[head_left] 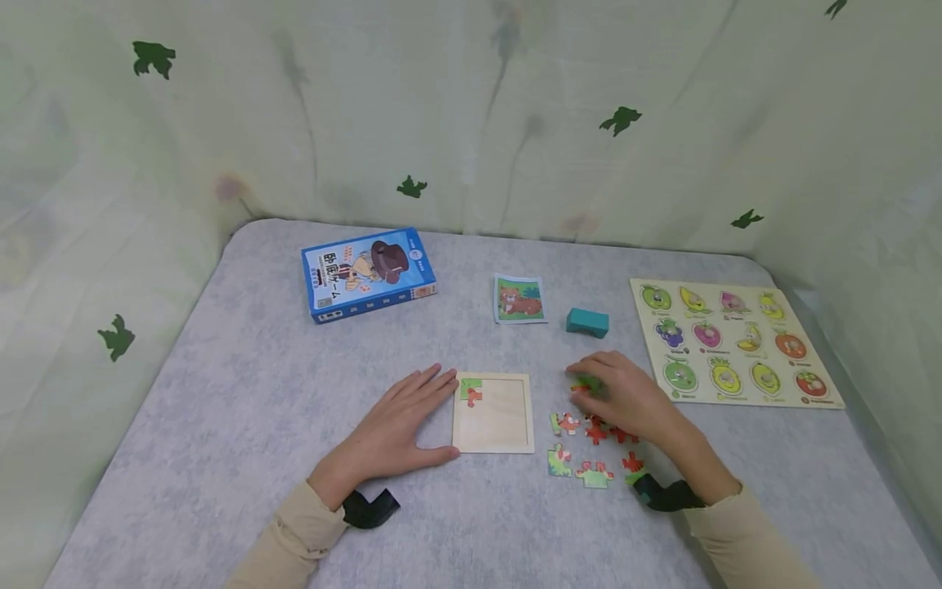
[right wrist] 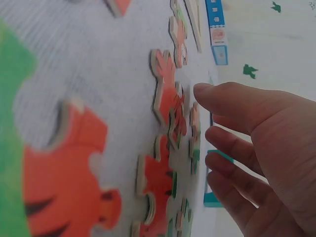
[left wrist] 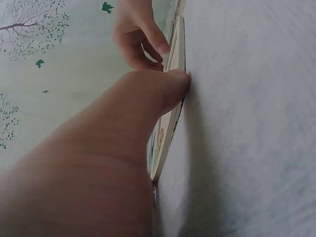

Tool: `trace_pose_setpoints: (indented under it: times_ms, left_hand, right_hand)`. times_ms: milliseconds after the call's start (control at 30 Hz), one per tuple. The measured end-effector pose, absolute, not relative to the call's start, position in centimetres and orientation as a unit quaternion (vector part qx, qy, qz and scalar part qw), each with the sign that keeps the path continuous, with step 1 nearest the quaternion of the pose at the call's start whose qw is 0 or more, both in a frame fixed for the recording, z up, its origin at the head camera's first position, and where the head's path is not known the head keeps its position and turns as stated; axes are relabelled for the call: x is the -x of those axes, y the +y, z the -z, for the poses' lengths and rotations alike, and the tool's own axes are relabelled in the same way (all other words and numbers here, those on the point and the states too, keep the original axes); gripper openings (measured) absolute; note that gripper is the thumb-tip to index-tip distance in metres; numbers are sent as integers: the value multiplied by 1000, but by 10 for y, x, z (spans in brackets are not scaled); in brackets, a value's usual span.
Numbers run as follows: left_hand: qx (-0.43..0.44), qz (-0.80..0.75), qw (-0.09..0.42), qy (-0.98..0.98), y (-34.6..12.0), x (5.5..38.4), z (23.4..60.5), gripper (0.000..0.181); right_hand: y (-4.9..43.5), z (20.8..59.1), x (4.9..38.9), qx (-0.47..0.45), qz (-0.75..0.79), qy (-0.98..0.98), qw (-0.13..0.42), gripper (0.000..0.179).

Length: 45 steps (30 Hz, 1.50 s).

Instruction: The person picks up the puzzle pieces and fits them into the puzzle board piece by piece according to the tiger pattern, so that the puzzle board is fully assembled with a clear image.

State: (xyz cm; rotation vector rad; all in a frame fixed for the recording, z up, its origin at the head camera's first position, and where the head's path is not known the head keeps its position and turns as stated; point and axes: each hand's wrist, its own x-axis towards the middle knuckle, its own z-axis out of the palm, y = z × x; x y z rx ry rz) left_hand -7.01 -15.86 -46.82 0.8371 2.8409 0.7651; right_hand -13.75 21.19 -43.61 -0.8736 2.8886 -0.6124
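My left hand [head_left: 393,429] rests beside a square wooden puzzle tray [head_left: 504,421], its fingers straight and its thumb touching the near left corner. Joined green and red puzzle pieces [head_left: 471,391] lie in the tray's far left corner. To the right of the tray, my right hand [head_left: 625,397] hovers over loose puzzle pieces [head_left: 594,474], thumb and fingers apart. Nothing shows between them in the right wrist view, where a tiger-striped red piece [right wrist: 64,173] is close to the camera. One green and red piece [head_left: 587,384] is partly hidden under the right hand.
A bear picture card [head_left: 521,300] lies behind the tray, with a teal block [head_left: 587,321] to its right. At the back left is a blue game box [head_left: 368,274]. A fruit puzzle board [head_left: 736,343] occupies the right side of the table.
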Motion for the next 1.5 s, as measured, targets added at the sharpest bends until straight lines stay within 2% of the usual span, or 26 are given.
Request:
trace_pose_setpoints:
  times_ms: [500,867,1500]
  left_hand:
    - [-273,-247,36,929,-158,70,469,97]
    - [-262,-242,58,932,-159,71,467,97]
    - [-267,-242,50,932,-158,70,468,97]
  right_hand:
    - [229,437,135,260,193,945,37,35]
    - [234,436,136,254,178,949,48,37]
    - [236,435,135,276,170,946,28,32]
